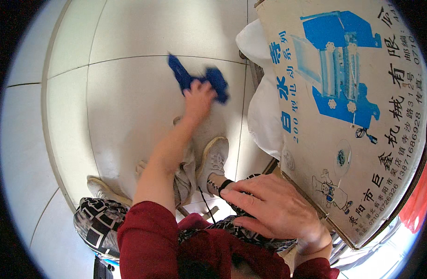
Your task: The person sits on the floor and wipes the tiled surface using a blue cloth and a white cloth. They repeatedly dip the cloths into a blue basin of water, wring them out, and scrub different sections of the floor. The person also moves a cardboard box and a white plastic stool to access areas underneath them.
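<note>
My left hand reaches down to the pale floor in front of my feet, its fingers on a dark blue cloth. The cloth looks bunched under the fingers, with one narrow end pointing away to the left. Motion blurs both hand and cloth. My right hand rests over my right knee on the patterned trousers, fingers loosely spread, with nothing seen in it. Between my shoes lies a crumpled greyish-beige cloth, partly hidden behind my left forearm.
A large cardboard box, printed with a blue machine and writing, stands close on my right. White sheeting bulges out beside it. Red plastic shows at the far right. My canvas shoes stand on the tiled floor.
</note>
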Demonstrator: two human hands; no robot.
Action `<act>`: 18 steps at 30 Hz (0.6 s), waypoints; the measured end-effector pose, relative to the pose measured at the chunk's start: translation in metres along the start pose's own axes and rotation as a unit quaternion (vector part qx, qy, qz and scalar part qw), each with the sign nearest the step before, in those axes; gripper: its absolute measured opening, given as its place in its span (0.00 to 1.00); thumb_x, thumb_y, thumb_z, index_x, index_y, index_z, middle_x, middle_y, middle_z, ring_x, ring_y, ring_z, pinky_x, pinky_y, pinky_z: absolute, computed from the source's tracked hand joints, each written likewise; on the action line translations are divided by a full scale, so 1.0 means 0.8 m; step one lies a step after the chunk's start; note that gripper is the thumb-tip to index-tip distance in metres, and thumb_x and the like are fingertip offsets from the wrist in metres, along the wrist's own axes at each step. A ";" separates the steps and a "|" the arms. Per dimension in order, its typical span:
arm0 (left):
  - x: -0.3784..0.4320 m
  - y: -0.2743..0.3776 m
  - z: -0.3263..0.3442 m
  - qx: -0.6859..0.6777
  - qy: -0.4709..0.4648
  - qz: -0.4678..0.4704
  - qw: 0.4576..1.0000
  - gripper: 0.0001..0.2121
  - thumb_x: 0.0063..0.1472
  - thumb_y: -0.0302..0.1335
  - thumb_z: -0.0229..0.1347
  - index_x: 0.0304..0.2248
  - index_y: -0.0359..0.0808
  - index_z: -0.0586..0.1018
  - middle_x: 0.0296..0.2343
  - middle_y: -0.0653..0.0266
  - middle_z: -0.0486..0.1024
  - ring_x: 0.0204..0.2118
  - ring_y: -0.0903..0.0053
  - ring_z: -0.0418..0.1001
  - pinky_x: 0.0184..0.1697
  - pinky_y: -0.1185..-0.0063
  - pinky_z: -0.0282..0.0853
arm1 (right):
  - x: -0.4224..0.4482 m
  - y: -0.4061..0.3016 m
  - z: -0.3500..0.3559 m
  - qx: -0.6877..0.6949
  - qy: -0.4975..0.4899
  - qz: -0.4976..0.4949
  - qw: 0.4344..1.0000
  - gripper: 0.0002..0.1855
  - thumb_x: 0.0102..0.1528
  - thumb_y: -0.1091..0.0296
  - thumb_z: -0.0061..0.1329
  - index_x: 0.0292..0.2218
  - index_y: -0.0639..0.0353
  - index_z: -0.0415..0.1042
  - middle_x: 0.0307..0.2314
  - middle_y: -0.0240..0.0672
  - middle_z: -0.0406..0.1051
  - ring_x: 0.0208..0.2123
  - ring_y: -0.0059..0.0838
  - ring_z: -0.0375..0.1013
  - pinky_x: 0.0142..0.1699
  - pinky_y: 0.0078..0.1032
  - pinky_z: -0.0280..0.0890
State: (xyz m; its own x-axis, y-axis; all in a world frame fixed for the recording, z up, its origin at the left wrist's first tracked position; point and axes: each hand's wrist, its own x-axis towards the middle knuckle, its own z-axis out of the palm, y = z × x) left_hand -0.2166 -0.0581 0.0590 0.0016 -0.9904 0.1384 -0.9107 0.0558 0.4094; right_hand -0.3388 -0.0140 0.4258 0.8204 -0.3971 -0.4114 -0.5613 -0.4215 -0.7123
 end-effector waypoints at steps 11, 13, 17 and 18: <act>0.052 0.000 0.001 -0.424 0.102 -0.054 0.898 0.11 0.45 0.17 0.50 0.28 0.41 0.76 0.29 0.58 0.73 0.33 0.62 0.70 0.40 0.72 0.64 | 0.000 0.012 0.007 -0.002 -0.027 0.037 0.999 0.26 0.44 0.66 0.54 0.46 0.56 0.64 0.36 0.37 0.66 0.37 0.38 0.67 0.39 0.33 0.62; 0.101 -0.045 -0.022 -0.172 0.088 -0.081 0.978 0.15 0.52 0.27 0.52 0.41 0.47 0.75 0.44 0.58 0.68 0.43 0.61 0.66 0.47 0.67 0.60 | 0.001 0.017 0.005 0.010 -0.043 0.058 0.997 0.25 0.44 0.63 0.56 0.45 0.55 0.67 0.38 0.37 0.68 0.38 0.38 0.67 0.41 0.32 0.62; 0.123 -0.043 -0.022 0.020 -0.049 -0.160 0.986 0.18 0.52 0.36 0.54 0.45 0.56 0.72 0.51 0.67 0.59 0.50 0.56 0.57 0.50 0.60 0.56 | -0.005 0.022 0.002 0.022 -0.039 0.068 0.997 0.26 0.44 0.63 0.56 0.45 0.54 0.67 0.39 0.37 0.68 0.38 0.38 0.67 0.41 0.32 0.62; 0.112 -0.036 -0.005 -0.004 -0.077 -0.122 0.990 0.17 0.52 0.36 0.53 0.44 0.54 0.73 0.51 0.67 0.60 0.49 0.57 0.58 0.50 0.59 0.55 | -0.004 0.022 0.000 0.023 -0.043 0.072 0.996 0.26 0.44 0.63 0.56 0.45 0.54 0.67 0.38 0.37 0.68 0.38 0.38 0.67 0.41 0.31 0.62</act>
State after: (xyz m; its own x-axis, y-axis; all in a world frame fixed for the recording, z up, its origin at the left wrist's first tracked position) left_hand -0.1886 -0.1482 0.0633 0.1572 -0.9822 -0.1032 -0.8877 -0.1863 0.4211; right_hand -0.3514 -0.0198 0.4147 0.7398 -0.3784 -0.5564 -0.6691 -0.3270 -0.6673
